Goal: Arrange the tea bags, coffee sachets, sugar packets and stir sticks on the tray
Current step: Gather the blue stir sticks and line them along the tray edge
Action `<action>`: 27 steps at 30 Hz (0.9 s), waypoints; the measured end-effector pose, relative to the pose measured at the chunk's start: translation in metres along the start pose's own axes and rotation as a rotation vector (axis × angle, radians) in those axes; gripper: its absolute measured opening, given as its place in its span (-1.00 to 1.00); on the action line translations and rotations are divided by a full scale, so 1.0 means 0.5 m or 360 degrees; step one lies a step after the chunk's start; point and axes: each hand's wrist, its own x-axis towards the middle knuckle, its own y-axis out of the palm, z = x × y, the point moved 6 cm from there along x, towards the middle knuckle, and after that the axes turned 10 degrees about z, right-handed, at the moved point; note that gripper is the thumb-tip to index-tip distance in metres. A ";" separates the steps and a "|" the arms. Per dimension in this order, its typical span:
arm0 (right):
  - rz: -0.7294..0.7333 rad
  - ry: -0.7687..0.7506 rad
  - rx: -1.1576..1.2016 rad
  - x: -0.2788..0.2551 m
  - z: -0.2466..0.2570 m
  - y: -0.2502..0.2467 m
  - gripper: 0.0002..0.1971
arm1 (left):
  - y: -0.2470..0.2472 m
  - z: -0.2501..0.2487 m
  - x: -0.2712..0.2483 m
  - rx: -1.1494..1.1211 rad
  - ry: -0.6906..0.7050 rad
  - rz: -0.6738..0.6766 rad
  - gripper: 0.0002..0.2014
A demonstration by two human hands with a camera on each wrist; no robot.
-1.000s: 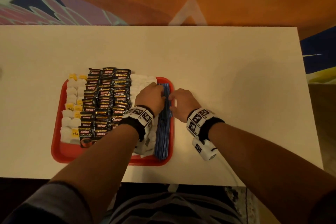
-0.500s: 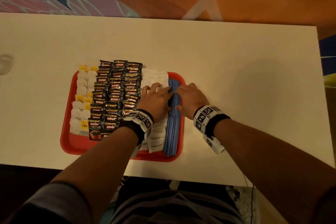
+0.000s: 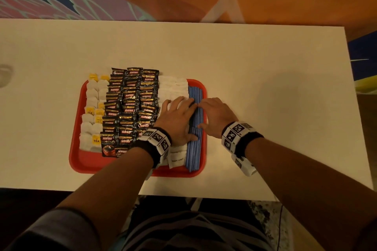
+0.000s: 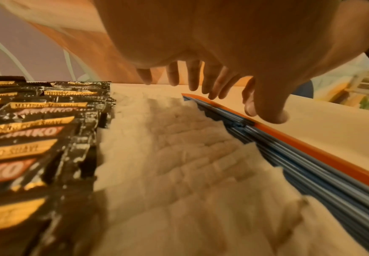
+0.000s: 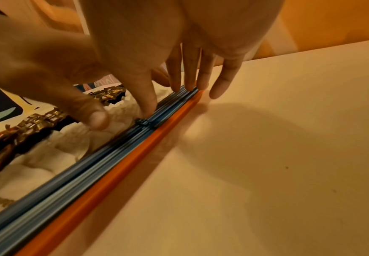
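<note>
A red tray (image 3: 78, 161) on the white table holds white tea bags (image 3: 91, 128) at its left, black coffee sachets (image 3: 130, 106) in the middle, white sugar packets (image 3: 173, 85) and a row of blue stir sticks (image 3: 194, 151) along its right rim. My left hand (image 3: 179, 116) lies flat over the sugar packets (image 4: 179, 155), fingers straight, its fingertips at the stir sticks (image 4: 310, 173). My right hand (image 3: 214, 114) rests with straight fingers on the stir sticks (image 5: 91, 173) beside the tray rim (image 5: 135, 155); neither hand grips anything.
The white table (image 3: 275, 108) stretches bare to the right of the tray and behind it. Its front edge runs just below the tray. A patterned orange and blue floor lies beyond the table.
Both hands have uncurled from the stir sticks and now lie flatter, fingers spread over the sugar packets and sticks. The head view has shifted slightly.
</note>
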 end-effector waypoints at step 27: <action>0.0102 0.0249 0.0157 -0.105 0.038 0.063 -0.19 | 0.038 0.035 -0.103 -0.0430 -0.0089 -0.0181 -0.19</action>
